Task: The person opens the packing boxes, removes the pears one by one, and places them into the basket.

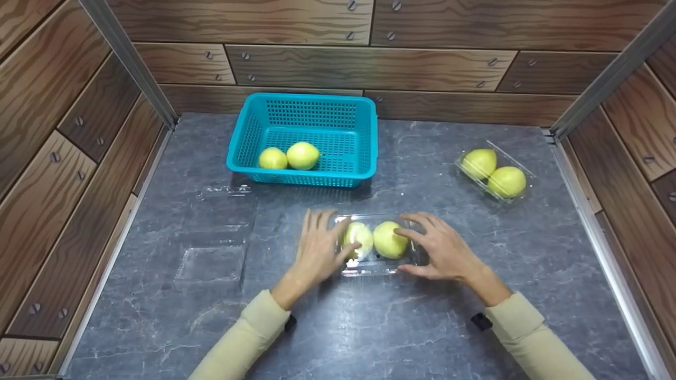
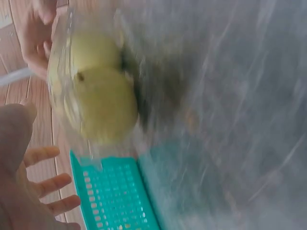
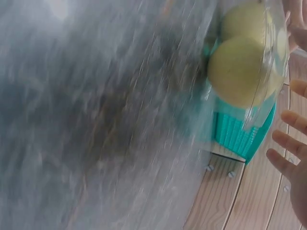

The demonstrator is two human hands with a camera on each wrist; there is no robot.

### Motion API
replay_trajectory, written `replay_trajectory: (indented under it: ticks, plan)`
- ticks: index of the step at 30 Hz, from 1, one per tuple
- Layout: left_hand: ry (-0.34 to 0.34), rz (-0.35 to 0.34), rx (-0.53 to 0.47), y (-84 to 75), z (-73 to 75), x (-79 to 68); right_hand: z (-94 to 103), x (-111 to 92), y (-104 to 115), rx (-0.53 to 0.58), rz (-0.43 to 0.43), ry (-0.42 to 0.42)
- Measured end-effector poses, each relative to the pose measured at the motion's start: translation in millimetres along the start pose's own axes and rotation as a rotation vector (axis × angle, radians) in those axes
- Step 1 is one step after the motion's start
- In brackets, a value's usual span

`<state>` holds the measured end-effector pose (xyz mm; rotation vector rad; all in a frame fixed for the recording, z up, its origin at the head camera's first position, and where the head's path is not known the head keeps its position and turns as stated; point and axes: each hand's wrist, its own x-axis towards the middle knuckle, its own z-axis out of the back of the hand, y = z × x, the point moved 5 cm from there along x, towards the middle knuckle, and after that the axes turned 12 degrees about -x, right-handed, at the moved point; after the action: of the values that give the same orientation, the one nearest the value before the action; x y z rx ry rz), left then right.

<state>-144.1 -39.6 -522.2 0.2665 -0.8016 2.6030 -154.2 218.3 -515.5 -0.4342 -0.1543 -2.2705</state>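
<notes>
A clear plastic clamshell box (image 1: 369, 269) with its lid down lies before me on the table. Inside sit two round yellow-green fruits, the left fruit (image 1: 359, 240) beside the right fruit (image 1: 390, 240). My left hand (image 1: 316, 245) is at the box's left end, fingers spread and thumb over the left fruit in the head view. At the other end is my right hand (image 1: 441, 248), its fingers apart around the corner. Both wrist views show the hands with loosely extended fingers beside the box wall, gripping nothing.
A teal basket (image 1: 302, 179) holding two more yellow-green fruits stands at the back. An unfolded clear box (image 1: 211, 258) lies on the left. At the back right is another clear box with two fruits (image 1: 507, 182) in it. Wood-patterned panels (image 1: 369, 66) surround the grey table (image 1: 369, 338).
</notes>
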Motion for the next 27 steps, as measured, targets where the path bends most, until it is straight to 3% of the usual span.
replay_trajectory:
  ticks: [12, 21, 27]
  plan:
    - [-0.002, -0.135, 0.075, -22.3, -19.1, -22.2, -10.1, -3, -13, 0.053, 0.006, 0.042]
    - [0.005, -0.16, 0.11, -21.9, -21.7, -24.9, -14.5, -6, -13, 0.059, -0.001, 0.066]
    - [0.039, -0.142, 0.1, -16.7, -20.1, -23.0, -14.6, -6, -12, 0.052, 0.007, 0.05]
